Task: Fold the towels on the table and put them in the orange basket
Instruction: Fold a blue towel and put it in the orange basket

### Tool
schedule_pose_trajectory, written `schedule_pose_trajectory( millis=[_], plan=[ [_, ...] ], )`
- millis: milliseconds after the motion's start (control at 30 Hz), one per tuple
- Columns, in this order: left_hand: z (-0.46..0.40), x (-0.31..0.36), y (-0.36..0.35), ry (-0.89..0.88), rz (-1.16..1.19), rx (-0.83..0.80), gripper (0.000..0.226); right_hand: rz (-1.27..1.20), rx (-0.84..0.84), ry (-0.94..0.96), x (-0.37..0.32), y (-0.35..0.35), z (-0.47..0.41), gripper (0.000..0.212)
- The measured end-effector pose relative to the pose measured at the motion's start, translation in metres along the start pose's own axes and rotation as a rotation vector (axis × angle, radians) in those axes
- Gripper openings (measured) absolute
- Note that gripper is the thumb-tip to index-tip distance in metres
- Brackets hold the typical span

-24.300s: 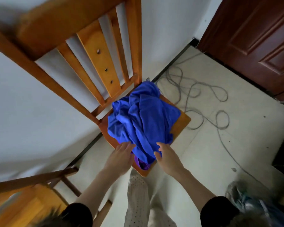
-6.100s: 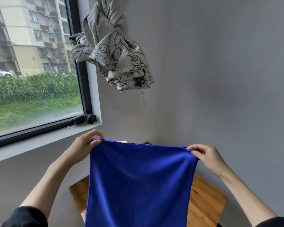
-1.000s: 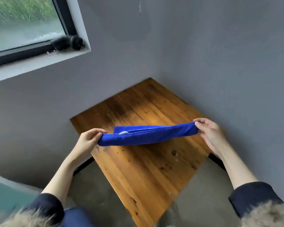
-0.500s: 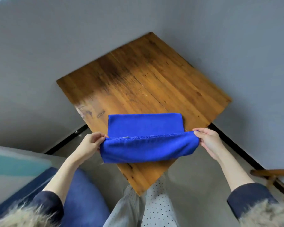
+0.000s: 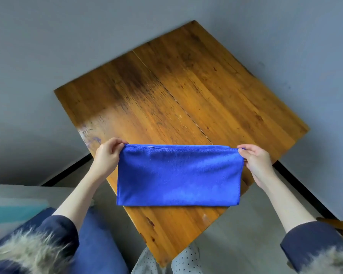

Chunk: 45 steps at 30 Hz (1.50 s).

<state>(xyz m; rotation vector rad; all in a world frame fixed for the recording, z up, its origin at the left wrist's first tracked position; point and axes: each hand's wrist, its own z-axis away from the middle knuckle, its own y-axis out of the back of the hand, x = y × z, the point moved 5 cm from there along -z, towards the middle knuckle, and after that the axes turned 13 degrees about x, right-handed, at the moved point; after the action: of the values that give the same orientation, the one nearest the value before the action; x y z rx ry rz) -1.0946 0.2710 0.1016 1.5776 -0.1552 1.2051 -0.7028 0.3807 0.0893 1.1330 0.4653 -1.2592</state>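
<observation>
A: Looking down through the head camera, what is lying on the surface [image 5: 186, 86]?

B: A blue towel [image 5: 178, 177] is lying flat there as a long folded rectangle, sitting toward the six o'clock corner of the wooden top. Its stitched edges are lining up along the twelve o'clock side, and the smooth fold is running along the six o'clock side. Its lower left corner is reaching just past the edge of the wood.

A: What is the left hand [image 5: 107, 158] doing?

B: It is pinching the towel's upper left corner, at about nine o'clock from the towel's middle, with thumb and fingers curling round the hem.

A: And the right hand [image 5: 254, 161]?

B: It is gripping the upper right corner at about three o'clock, fingers closing on the stacked edges. The two hands are holding the top hem stretched straight between them.

A: Is the towel hanging at all?

B: Most of it is resting on the wood; whether the pinched hem is lifting slightly I cannot tell.

A: Anything else around it?

B: Grey walls [image 5: 67, 46] are meeting behind the surface at twelve o'clock. Dark sleeves [image 5: 61, 228] with pale fur trim are showing at seven and five o'clock, and dotted trousers [image 5: 182, 262] at six o'clock. A piece of a wooden chair [image 5: 339, 224] is showing at four o'clock, near the picture's edge.
</observation>
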Motion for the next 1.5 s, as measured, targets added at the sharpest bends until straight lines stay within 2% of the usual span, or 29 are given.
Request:
schedule_pose_trajectory(
  millis=[133,367,467,533,633,733,833,933,1033,1233,1500],
  plan=[
    [-0.012,-0.004,-0.011,-0.005,-0.029,0.024,0.022,-0.01,0.043,0.016,0.002,-0.012,-0.016,0.017],
    [-0.024,-0.031,-0.032,0.093,-0.084,-0.017,0.019,0.034,0.026,-0.002,0.017,-0.037,-0.037,0.02],
    [-0.024,-0.036,-0.035,0.084,-0.183,0.056,0.018,0.124,0.102,0.035,0.022,-0.039,-0.042,0.022],
    [-0.019,-0.033,-0.032,0.046,-0.267,0.15,0.033,0.27,0.209,0.155,0.02,-0.033,-0.038,0.023],
    [0.004,-0.013,-0.035,-0.181,-0.387,0.25,0.048,0.455,0.317,0.537,0.01,-0.039,-0.009,0.028],
    [0.042,0.008,-0.073,-0.442,-0.503,0.122,0.044,0.618,0.151,0.893,0.011,-0.08,0.035,0.037],
    [0.063,0.015,-0.117,-0.562,-0.62,-0.043,0.047,0.783,-0.016,1.045,0.025,-0.123,0.061,0.047],
    [0.059,0.006,-0.133,-0.549,-0.665,-0.098,0.053,0.892,-0.032,1.045,0.039,-0.133,0.056,0.05],
    [0.05,-0.007,-0.124,-0.556,-0.704,-0.098,0.054,0.931,0.012,0.996,0.049,-0.114,0.037,0.052],
    [0.072,-0.047,-0.075,-0.4,-0.628,0.012,0.057,0.911,0.06,0.933,0.061,-0.078,0.026,0.053],
    [0.098,-0.065,-0.068,-0.432,-0.646,-0.003,0.05,0.918,0.069,0.893,0.093,-0.06,0.066,0.051]
  ],
)
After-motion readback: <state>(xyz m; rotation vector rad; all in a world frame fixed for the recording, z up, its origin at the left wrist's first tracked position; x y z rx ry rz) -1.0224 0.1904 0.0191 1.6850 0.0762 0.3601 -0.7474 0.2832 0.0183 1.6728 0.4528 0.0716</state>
